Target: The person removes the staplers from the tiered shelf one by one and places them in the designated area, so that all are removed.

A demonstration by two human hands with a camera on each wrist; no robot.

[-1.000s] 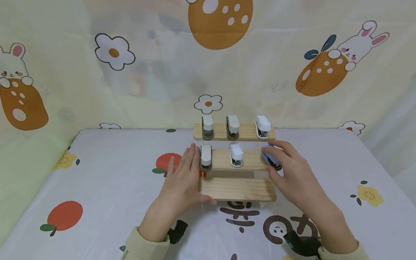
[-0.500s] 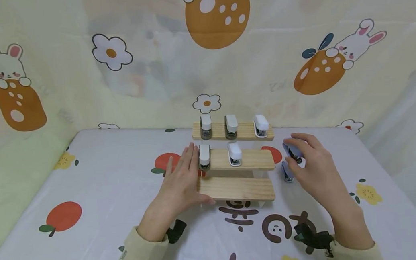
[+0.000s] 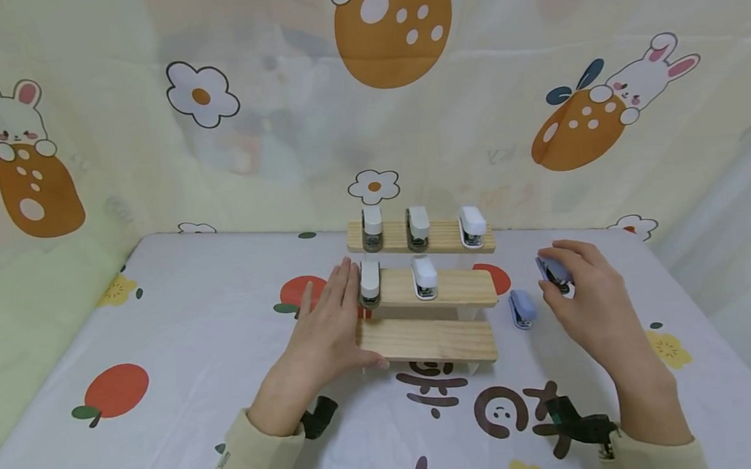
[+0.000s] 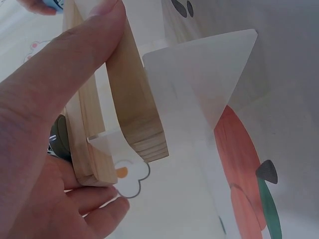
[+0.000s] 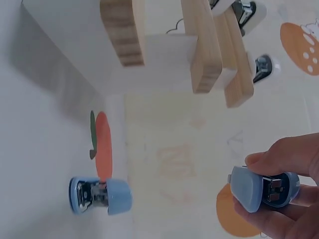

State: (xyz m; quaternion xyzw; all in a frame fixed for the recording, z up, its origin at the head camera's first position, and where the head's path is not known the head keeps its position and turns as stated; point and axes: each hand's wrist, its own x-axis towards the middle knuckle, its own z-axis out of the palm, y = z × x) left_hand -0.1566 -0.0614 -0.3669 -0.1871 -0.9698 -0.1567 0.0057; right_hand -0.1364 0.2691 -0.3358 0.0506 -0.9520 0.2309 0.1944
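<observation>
the left hand (image 3: pixel 323 322) lies along the left end of the rack (image 3: pixel 409 340). its grip is spread wide, with the fingers straight and the thumb out by the rack's front, touching it. the right hand (image 3: pixel 586 307) is off to the right of the rack, thumb and fingers bent. its grip is just as wide as the blue stapler (image 5: pixel 259 190) it pinches. another blue stapler (image 3: pixel 522 308) stands on the counter (image 3: pixel 191 313), between the rack and the right hand. on the rack are three white staplers (image 3: pixel 418 224) up top and two more in the middle. the fingers hide part of the held stapler. by the rack, the left wrist view shows only a bit of a dark thing (image 4: pixel 61 139). both sleeves (image 3: pixel 250 450) are cut off.
</observation>
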